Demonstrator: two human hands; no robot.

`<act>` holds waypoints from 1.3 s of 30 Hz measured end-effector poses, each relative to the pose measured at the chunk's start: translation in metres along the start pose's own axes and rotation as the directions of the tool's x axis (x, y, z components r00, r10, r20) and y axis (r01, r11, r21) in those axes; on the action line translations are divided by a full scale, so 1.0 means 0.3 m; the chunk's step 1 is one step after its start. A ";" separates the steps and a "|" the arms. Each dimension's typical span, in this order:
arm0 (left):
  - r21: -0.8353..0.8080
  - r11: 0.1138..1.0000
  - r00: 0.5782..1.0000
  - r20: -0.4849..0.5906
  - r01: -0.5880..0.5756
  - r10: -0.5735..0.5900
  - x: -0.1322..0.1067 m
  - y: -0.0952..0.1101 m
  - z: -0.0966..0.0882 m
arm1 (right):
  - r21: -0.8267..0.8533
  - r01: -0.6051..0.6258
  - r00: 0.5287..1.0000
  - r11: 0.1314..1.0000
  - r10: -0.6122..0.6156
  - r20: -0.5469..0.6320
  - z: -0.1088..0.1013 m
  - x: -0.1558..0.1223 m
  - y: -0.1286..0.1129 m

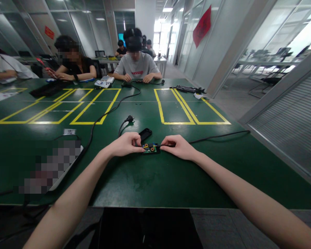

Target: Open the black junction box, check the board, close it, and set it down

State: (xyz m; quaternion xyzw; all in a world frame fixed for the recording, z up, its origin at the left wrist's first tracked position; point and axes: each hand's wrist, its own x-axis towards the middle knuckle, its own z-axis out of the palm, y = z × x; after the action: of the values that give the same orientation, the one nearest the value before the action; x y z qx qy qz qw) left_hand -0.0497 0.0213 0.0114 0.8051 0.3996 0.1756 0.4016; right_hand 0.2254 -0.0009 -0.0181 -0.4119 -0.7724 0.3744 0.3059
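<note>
A small green circuit board (151, 149) with copper coils and a black part sits in a black shell on the table in front of me. My left hand (126, 144) is closed, thumb and fingers pinching the board's left end. At the other end, my right hand (180, 147) pinches a black cable (209, 137), which runs off to the right across the table. Just behind the board lies a loose black plastic cover (146, 134), its hollow side up. The fingertips partly hide both ends of the board.
A black power plug (130, 119) on a cord lies beyond my left hand. A long black cable (93, 128) crosses the green table (150, 186) on the left, beside a blurred-out item (58, 162). Yellow tape marks rectangles farther back. Across the table sits a person (137, 65).
</note>
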 end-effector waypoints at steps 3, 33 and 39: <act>0.045 0.999 1.000 -0.007 -0.003 0.003 0.001 0.000 0.007 | -0.026 0.021 1.000 0.999 -0.021 0.007 0.000 -0.001 0.000; -0.111 0.991 0.994 0.078 0.079 -0.071 -0.005 0.000 -0.001 | -0.590 0.278 0.956 0.758 -0.157 0.248 -0.026 -0.019 -0.076; -0.089 0.996 0.998 0.057 0.025 -0.020 0.001 0.003 0.018 | -0.714 0.260 0.958 0.650 -0.083 0.274 -0.027 -0.022 -0.084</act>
State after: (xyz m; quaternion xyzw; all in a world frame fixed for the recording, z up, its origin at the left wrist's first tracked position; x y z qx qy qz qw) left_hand -0.0458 0.0186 0.0089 0.7861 0.3891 0.1664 0.4505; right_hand 0.2244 -0.0137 0.0061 -0.3818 -0.9216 0.0386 0.0593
